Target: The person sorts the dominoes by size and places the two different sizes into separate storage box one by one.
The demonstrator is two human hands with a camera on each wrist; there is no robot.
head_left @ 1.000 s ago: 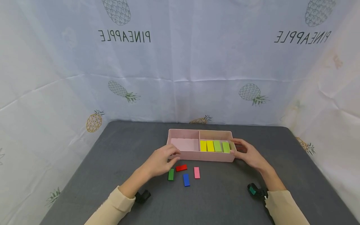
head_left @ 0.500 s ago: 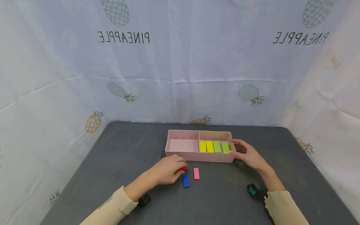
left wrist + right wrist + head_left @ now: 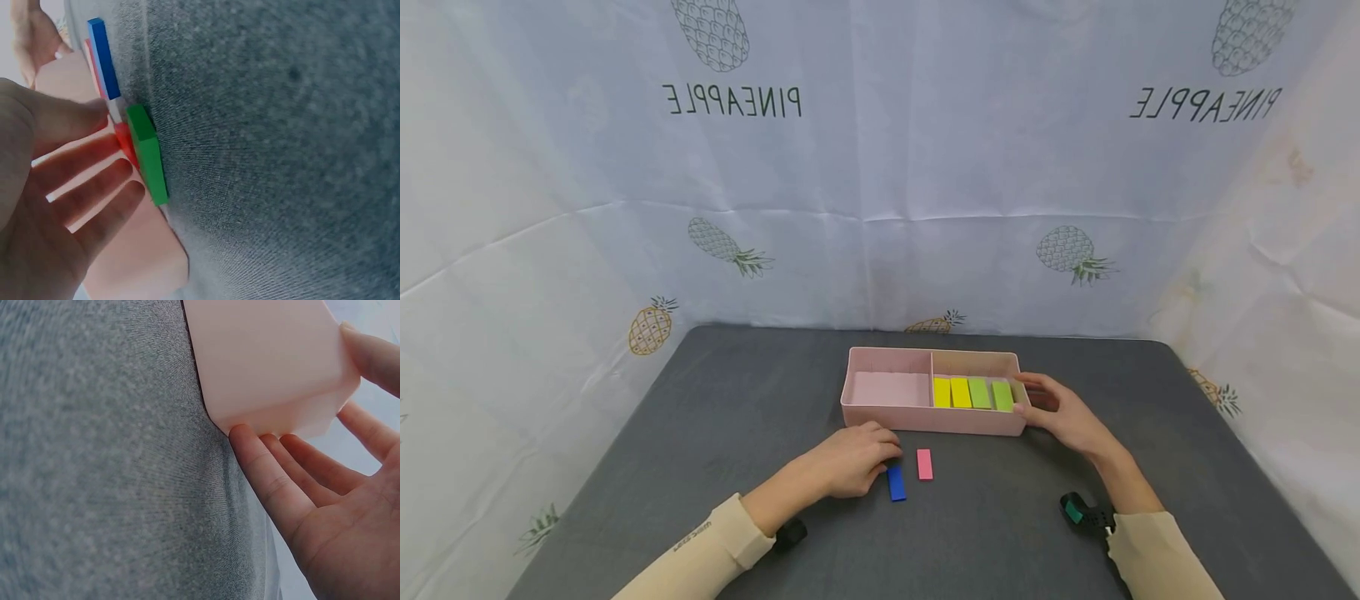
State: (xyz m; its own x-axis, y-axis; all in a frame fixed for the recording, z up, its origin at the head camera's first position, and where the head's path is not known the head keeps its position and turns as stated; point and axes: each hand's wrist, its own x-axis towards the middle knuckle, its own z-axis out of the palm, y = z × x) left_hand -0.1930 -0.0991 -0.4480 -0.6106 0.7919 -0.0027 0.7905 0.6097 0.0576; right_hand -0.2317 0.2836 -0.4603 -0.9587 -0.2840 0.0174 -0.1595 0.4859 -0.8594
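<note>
My left hand (image 3: 852, 460) is over the table in front of the pink box (image 3: 932, 421), thumb and forefinger pinching a small red rectangular block (image 3: 127, 142). The head view hides that block behind the fingers. A green block (image 3: 150, 156) lies by the fingertips in the left wrist view, hidden in the head view. Just right of the hand are a blue block (image 3: 897, 483) and a pink block (image 3: 925, 464). My right hand (image 3: 1063, 417) grips the box's right end, thumb at the rim and fingers round the corner in the right wrist view.
A divider (image 3: 932, 379) splits the box. Its right compartment holds yellow blocks (image 3: 960, 392) and light green blocks (image 3: 980, 392); no blocks show in the left one. A pineapple-print curtain (image 3: 880, 167) hangs behind the dark grey table (image 3: 985, 533).
My left hand has moved from the box's front left edge down and right onto the red block, covering it and the green one. My right hand has stayed at the box.
</note>
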